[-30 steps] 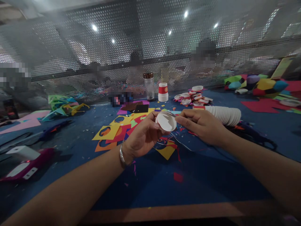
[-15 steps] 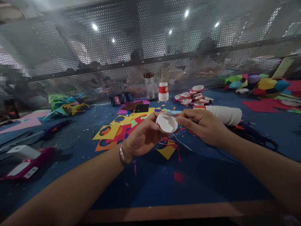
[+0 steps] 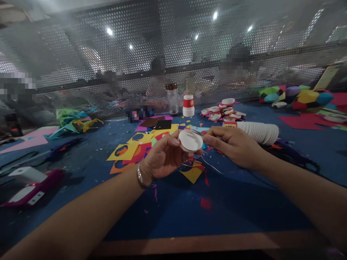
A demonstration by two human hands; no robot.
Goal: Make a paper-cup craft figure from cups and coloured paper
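My left hand (image 3: 164,156), with a silver bangle at its wrist, holds a shallow white cut-down paper cup (image 3: 191,141) between thumb and fingers. The cup's opening is tilted toward me, and a thin red line edges it. My right hand (image 3: 234,144) is closed around a thin metallic tool (image 3: 198,133), whose tip reaches the cup's far rim. Most of that tool is hidden in my fingers, so its kind does not show. Below the cup lie a yellow paper scrap (image 3: 193,174) and a thin pale cord (image 3: 213,167).
Coloured paper sheets (image 3: 121,151), some with round holes, lie left of centre. Behind stand a clear bottle (image 3: 172,101) and upright paper cups (image 3: 188,106). A cup stack (image 3: 257,131) lies on its side. At left is a magenta power strip (image 3: 50,184); perforated metal (image 3: 135,65) rises behind.
The cut-down cup has shifted slightly left and turned in my left hand, so more of its inside and rim edge shows. My right hand stays nearly in place.
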